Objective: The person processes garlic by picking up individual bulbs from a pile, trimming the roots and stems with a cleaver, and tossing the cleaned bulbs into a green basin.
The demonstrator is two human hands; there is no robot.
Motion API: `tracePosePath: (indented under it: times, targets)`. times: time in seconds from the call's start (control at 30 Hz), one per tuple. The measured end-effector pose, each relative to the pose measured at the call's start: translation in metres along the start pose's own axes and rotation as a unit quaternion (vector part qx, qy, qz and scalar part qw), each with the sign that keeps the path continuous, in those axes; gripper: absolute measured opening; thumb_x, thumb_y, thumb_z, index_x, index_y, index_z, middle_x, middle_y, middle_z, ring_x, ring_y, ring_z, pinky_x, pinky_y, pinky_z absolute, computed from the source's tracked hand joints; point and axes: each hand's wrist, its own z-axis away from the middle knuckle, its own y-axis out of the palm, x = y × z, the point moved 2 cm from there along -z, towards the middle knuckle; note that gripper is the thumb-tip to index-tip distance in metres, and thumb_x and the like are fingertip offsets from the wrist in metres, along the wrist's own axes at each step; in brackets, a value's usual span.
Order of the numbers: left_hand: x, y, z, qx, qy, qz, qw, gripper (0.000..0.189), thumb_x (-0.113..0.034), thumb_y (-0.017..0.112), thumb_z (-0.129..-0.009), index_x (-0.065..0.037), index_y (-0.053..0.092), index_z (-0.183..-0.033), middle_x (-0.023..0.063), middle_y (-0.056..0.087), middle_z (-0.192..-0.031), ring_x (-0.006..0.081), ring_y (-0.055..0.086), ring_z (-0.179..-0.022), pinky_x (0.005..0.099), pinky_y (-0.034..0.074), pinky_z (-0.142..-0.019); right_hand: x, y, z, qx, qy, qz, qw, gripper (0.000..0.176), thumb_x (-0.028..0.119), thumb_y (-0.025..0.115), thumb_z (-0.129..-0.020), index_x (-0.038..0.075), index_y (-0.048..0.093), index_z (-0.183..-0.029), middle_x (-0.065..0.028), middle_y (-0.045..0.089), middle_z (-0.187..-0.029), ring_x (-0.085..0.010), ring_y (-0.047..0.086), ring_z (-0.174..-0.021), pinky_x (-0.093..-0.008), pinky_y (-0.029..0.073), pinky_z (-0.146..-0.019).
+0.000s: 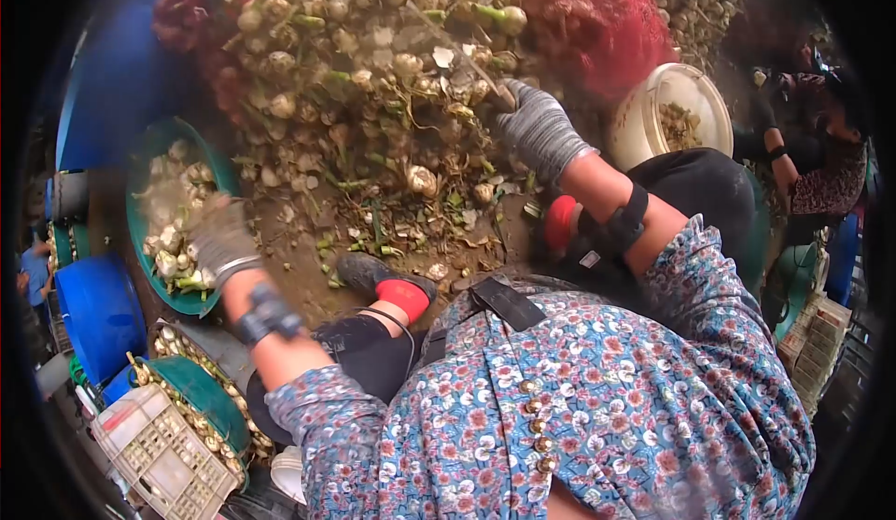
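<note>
Head view: at left, could spill garlic point(171, 204) from the green basin point(220, 158) through a hasty sweep of the left hand point(222, 240), too blurred to tell its grip. Upper centre, with a thin-bladed tool point(480, 73) clasped in the right hand point(543, 130), could skid off loose bulbs point(408, 64) beyond.

The brown, dirty floor point(285, 263) is covered by heaped whitish garlic bulbs point(322, 86) and green stem scraps point(381, 229) — seemingly, by a round green plastic basin point(191, 305) too.

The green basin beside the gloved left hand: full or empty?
Not empty: pale bulbs lie across the green basin, beside the left hand. Their depth is unclear.
</note>
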Motion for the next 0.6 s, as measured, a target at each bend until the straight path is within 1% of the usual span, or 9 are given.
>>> tracePosePath:
  times: [0.1, 0.13, 0.17, 0.23, 0.33, 0.4, 0.5, 0.57, 0.6]
  targets:
    - [0.059, 0.131, 0.05, 0.317, 0.128, -0.282, 0.897, 0.018, -0.02, 0.062, -0.085, -0.006, 0.068, -0.095, 0.0123, 0.065, -0.099, 0.0237, 0.062, -0.088, 0.0375, 0.05, -0.075, -0.001, 0.004, -0.001, 0.008, -0.007, -0.036, 0.999, 0.033, 0.033, 0.064, -0.084, 0.004, 0.062, -0.099, -0.0206, 0.065, -0.08, -0.037, 0.062, -0.074, -0.0418, 0.05, -0.07]
    - [-0.05, 0.146, 0.113, 0.344, -0.06, -0.183, 0.919, 0.026, -0.023, 0.061, -0.087, -0.005, 0.066, -0.105, 0.0138, 0.065, -0.106, 0.0273, 0.062, -0.096, 0.0405, 0.049, -0.084, -0.007, 0.008, -0.005, 0.023, -0.002, -0.032, 0.999, 0.034, 0.035, 0.065, -0.084, 0.004, 0.062, -0.098, -0.0205, 0.064, -0.08, -0.0365, 0.062, -0.073, -0.0416, 0.05, -0.07]
    - [-0.007, 0.173, 0.146, 0.351, 0.034, -0.073, 0.933, 0.042, -0.029, 0.065, -0.086, -0.005, 0.06, -0.12, 0.0182, 0.062, -0.116, 0.0322, 0.059, -0.108, 0.0423, 0.046, -0.093, -0.008, 0.01, -0.005, 0.012, -0.022, -0.022, 0.999, 0.033, 0.035, 0.065, -0.084, 0.004, 0.061, -0.096, -0.0211, 0.065, -0.08, -0.0369, 0.063, -0.075, -0.0423, 0.05, -0.069]
    - [0.002, 0.205, 0.174, 0.394, -0.059, -0.276, 0.874, 0.083, -0.034, 0.076, -0.075, -0.011, 0.035, -0.144, 0.0238, 0.045, -0.139, 0.0396, 0.047, -0.126, 0.0433, 0.04, -0.105, -0.007, 0.01, -0.001, 0.022, -0.016, 0.004, 1.0, 0.031, 0.034, 0.064, -0.084, 0.005, 0.061, -0.094, -0.021, 0.065, -0.08, -0.0384, 0.064, -0.076, -0.0441, 0.05, -0.068]
    - [0.025, 0.235, 0.194, 0.426, -0.116, -0.399, 0.804, 0.093, -0.034, 0.08, -0.071, -0.016, 0.03, -0.147, 0.0171, 0.025, -0.154, 0.0358, 0.035, -0.136, 0.0421, 0.036, -0.11, -0.005, 0.005, 0.004, 0.049, -0.011, 0.048, 0.998, 0.029, 0.031, 0.065, -0.082, 0.007, 0.06, -0.097, -0.0208, 0.065, -0.081, -0.039, 0.064, -0.079, -0.046, 0.05, -0.069]
    - [0.043, 0.236, 0.188, 0.414, -0.046, -0.383, 0.825, 0.087, -0.034, 0.08, -0.071, -0.011, 0.034, -0.141, 0.0213, 0.038, -0.142, 0.0377, 0.043, -0.128, 0.0447, 0.042, -0.103, -0.008, 0.006, 0.004, 0.081, -0.011, 0.076, 0.994, 0.03, 0.029, 0.064, -0.082, 0.007, 0.059, -0.101, -0.0209, 0.066, -0.084, -0.0389, 0.064, -0.082, -0.0461, 0.05, -0.07]
    - [0.116, 0.257, 0.188, 0.308, -0.227, 0.045, 0.923, 0.076, -0.016, 0.082, -0.071, -0.007, 0.037, -0.131, 0.0128, 0.05, -0.12, 0.0248, 0.053, -0.106, 0.0369, 0.049, -0.091, -0.013, 0.009, 0.007, 0.119, -0.027, 0.137, 0.983, 0.033, 0.028, 0.065, -0.081, 0.008, 0.06, -0.106, -0.0196, 0.067, -0.086, -0.038, 0.065, -0.083, -0.0455, 0.051, -0.071]
    - [0.08, 0.246, 0.17, 0.321, -0.131, 0.041, 0.937, 0.077, -0.002, 0.083, -0.064, -0.008, 0.039, -0.126, 0.0093, 0.055, -0.11, 0.0186, 0.055, -0.096, 0.0323, 0.05, -0.084, -0.006, 0.013, 0.011, 0.133, -0.043, 0.161, 0.977, 0.032, 0.027, 0.065, -0.081, 0.009, 0.06, -0.106, -0.0182, 0.068, -0.086, -0.0374, 0.066, -0.082, -0.0457, 0.052, -0.07]
    - [0.025, 0.228, 0.162, 0.356, -0.141, 0.03, 0.923, 0.07, -0.022, 0.078, -0.076, -0.009, 0.038, -0.132, 0.0119, 0.055, -0.119, 0.0223, 0.054, -0.106, 0.0366, 0.046, -0.095, -0.008, 0.018, 0.011, 0.138, -0.081, 0.178, 0.971, 0.027, 0.026, 0.064, -0.081, 0.009, 0.061, -0.103, -0.0174, 0.067, -0.083, -0.0369, 0.066, -0.079, -0.046, 0.052, -0.068]
